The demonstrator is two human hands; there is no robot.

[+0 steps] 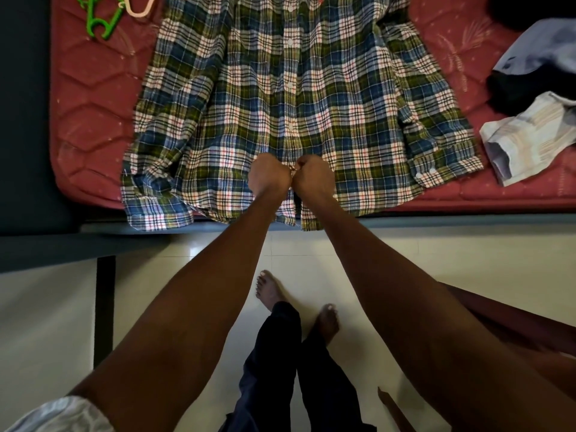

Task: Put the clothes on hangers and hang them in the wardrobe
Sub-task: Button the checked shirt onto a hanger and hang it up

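Both hands, left hand (270,174) and right hand (313,176), pinch the placket of the plaid shirt (290,98), spread flat on the mattress (93,104). Hangers (103,17) wait at eleven o'clock; nothing hung yet.

mattress (93,98): red, quilted in hexagons, lying on the bed frame
bed frame (46,244): dark, along the mattress's near edge, one leg down to the floor
floor (40,322): pale glossy tiles
feet (268,288): bare, on the tiles, below dark trouser legs
wooden furniture (511,319): brown edge at the lower right
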